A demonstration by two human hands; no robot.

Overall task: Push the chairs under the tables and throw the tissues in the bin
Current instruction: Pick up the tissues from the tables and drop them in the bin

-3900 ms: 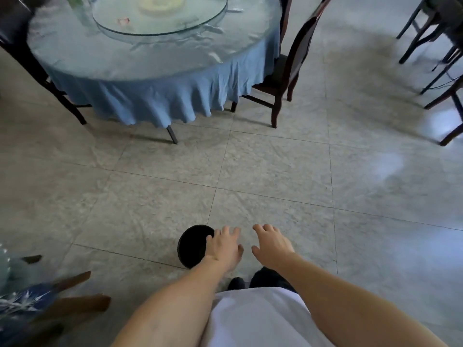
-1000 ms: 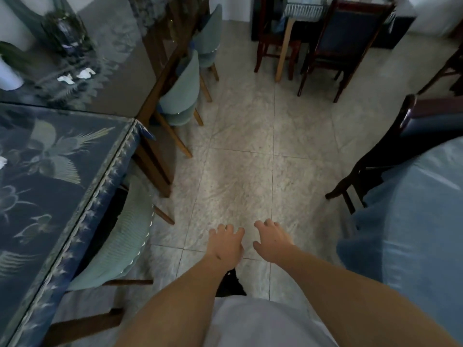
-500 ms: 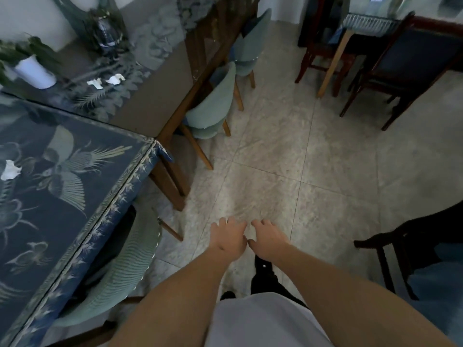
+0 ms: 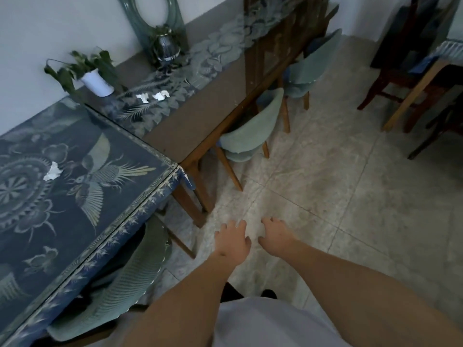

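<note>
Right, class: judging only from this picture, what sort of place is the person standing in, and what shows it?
Probably a restaurant dining room: several dining tables, such as the blue bird-patterned clothed table, pale green upholstered chairs tucked against a glass-topped wooden table, and crumpled white tissues left on top.

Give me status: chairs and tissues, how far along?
Done: the nearest green chair looks tucked under the patterned table.
In hand: nothing; left hand and right hand hang empty over the floor.
Left: one crumpled tissue lies on that table and two tissues on the glass-topped table, whose chair still sticks out. No bin in view.
</note>
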